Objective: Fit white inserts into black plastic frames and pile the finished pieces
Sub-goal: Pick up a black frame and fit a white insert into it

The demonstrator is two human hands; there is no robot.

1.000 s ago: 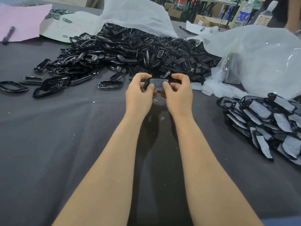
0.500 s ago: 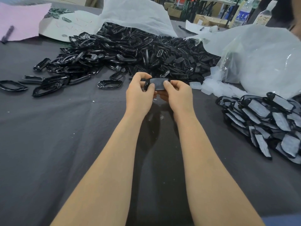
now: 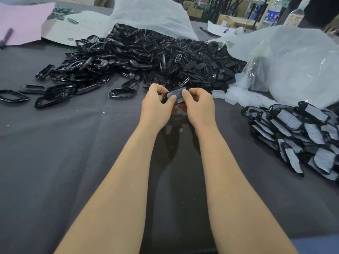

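Head view: left hand [image 3: 156,107] and right hand [image 3: 199,105] both pinch one black frame with white insert [image 3: 175,95] above the dark tabletop [image 3: 55,162]; finished pile [image 3: 297,132] lies at right.

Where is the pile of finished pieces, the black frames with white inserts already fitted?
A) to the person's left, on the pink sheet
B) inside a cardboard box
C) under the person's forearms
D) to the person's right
D: the pile of finished pieces lies right of the right hand, which with the left hand holds a single piece; empty black frames fill the middle and left.
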